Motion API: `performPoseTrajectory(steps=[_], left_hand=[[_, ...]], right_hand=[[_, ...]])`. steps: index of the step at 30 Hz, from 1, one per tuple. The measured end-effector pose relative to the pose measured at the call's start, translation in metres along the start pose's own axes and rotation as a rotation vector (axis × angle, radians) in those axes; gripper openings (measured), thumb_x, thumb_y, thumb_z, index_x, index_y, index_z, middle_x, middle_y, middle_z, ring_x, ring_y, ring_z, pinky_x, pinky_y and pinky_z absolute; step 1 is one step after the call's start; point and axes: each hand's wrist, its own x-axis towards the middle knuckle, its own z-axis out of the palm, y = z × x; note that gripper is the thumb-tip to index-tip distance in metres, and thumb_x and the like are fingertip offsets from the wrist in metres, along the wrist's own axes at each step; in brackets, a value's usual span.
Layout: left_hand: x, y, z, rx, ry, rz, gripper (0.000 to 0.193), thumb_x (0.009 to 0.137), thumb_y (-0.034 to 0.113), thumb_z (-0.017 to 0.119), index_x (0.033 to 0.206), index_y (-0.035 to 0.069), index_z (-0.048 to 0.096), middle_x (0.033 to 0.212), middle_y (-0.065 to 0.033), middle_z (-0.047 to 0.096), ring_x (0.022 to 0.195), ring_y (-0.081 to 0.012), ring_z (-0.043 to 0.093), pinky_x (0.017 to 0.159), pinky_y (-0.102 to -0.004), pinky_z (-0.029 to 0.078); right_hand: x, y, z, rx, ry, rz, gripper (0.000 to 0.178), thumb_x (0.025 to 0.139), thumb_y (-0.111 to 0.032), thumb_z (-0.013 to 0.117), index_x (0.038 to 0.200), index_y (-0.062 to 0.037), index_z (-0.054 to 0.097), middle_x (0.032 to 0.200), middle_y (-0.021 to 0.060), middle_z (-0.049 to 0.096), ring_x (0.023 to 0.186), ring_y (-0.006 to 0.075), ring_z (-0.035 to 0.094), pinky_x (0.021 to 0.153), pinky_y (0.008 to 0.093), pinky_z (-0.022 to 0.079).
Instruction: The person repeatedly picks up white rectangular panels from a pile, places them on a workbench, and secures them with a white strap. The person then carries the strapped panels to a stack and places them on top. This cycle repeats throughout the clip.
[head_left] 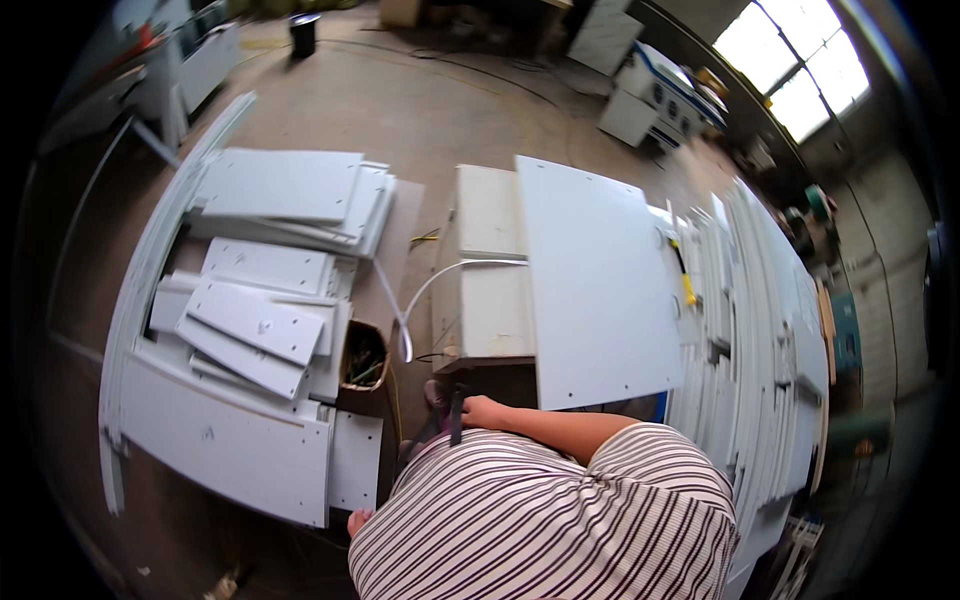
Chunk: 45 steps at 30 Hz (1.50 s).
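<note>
Left hand point(358, 520) by panel point(355, 465), right hand point(483, 411) by dark strip point(457, 418)

Cream top point(530, 510) I'm seeing has narrow dk stripes all over. R sleeve point(665, 462) is short, same pattern. Shoe point(435, 393) looks dk purplish-brn.

White panel point(605, 285) overlapped cream bench point(497, 312)

A white strip point(405, 343) curved past the bench's left edge. Near its front edge, the right hand point(483, 412) met a black strap point(457, 418). The left hand point(358, 521), mostly hidden, was beside a white board point(356, 462).
</note>
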Motion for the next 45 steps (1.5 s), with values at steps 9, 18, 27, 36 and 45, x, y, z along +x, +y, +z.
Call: performPoseTrajectory(steps=[9,18,27,36,45], left_hand=[[-0.006,0.043,0.057,0.294,-0.145,-0.086,0.009,0.085,0.011,0.052,0.083,0.005,0.045,0.065,-0.0045,0.040,0.053,-0.0113,0.033,0.045,-0.0260,0.030],[-0.034,0.053,0.062,0.596,0.030,-0.092,0.027,0.093,0.023,0.047,0.111,0.003,0.050,0.094,-0.0144,0.065,0.076,-0.0193,0.064,0.060,-0.0268,0.050],[-0.080,0.005,0.030,0.468,0.130,-0.140,0.026,0.095,0.026,0.045,0.108,0.005,0.051,0.098,-0.0134,0.065,0.081,-0.0198,0.064,0.065,-0.0306,0.050],[-0.086,-0.001,0.038,0.351,0.297,-0.089,0.025,0.093,0.023,0.048,0.107,0.003,0.054,0.092,-0.0118,0.066,0.075,-0.0171,0.064,0.061,-0.0292,0.051],[-0.029,0.036,0.100,0.387,0.249,-0.207,0.023,0.093,0.023,0.050,0.106,0.005,0.056,0.096,-0.0109,0.066,0.080,-0.0168,0.064,0.063,-0.0275,0.050]], right_hand=[[-0.036,0.044,0.029,0.309,0.075,0.021,0.028,0.086,-0.030,0.059,0.097,-0.0044,0.064,0.086,0.0128,0.067,0.080,0.0228,0.065,0.076,0.0328,0.050],[-0.034,0.090,0.065,0.353,0.096,0.113,0.022,0.086,-0.022,0.063,0.093,-0.0021,0.064,0.083,0.0037,0.062,0.082,0.0135,0.057,0.078,0.0279,0.045],[-0.021,0.041,0.054,0.190,-0.076,-0.007,0.028,0.087,-0.027,0.060,0.097,-0.0001,0.063,0.083,0.0048,0.064,0.077,0.0118,0.057,0.071,0.0262,0.046],[0.072,-0.023,0.043,-0.013,-0.305,0.040,0.028,0.088,-0.028,0.060,0.099,-0.0022,0.062,0.082,0.0061,0.065,0.072,0.0140,0.061,0.067,0.0287,0.049],[0.297,-0.038,0.029,-0.276,0.023,-0.424,0.024,0.077,-0.027,0.063,0.080,-0.0037,0.058,0.078,0.0165,0.058,0.075,0.0374,0.059,0.067,0.0451,0.047]])
